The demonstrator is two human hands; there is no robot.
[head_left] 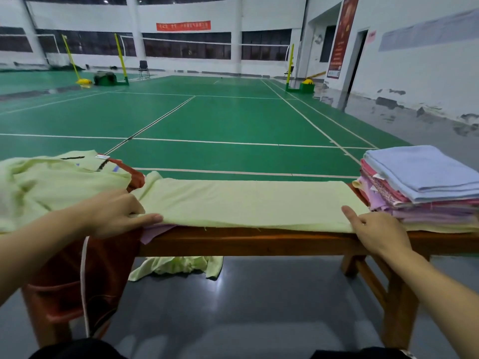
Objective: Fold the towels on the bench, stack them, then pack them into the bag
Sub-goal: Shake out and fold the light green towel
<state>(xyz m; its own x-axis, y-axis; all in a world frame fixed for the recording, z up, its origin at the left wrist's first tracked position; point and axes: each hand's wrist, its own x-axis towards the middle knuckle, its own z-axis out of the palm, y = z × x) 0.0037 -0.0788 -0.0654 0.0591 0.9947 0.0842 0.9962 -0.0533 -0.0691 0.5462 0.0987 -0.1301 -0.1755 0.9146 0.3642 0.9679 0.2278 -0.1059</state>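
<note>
Wooden tabletop (259,242) spans the frame, a long pale green towel (246,203) laid flat along it from left of middle to the right end, its near edge running along the tabletop's front edge. Step in hand looks like smoothing and squaring this towel before the next fold. Left hand (114,213) rests on the towel's left near part, fingers stretched flat along the near edge, thumb side possibly nipping the hem, can't tell. Right hand (375,231) lies at the right near corner, index finger extended onto the cloth, nothing clamped. To do it well, likely: draw both ends taut along the front edge, match hems before folding over, keep the fold from dragging the stack. Another pale green cloth (51,182) is bunched at the tabletop's left end, partly over the bag. A green piece (178,266) lies on the floor under the tabletop. Folded stack (425,193) sits at the right end, blue towel on top, pink and lilac ones beneath, touching the long towel's right end. Dark red bag (85,275) hangs at the left front corner, white cord down its side; its inside is hidden by cloth, contents can't be told.
</note>
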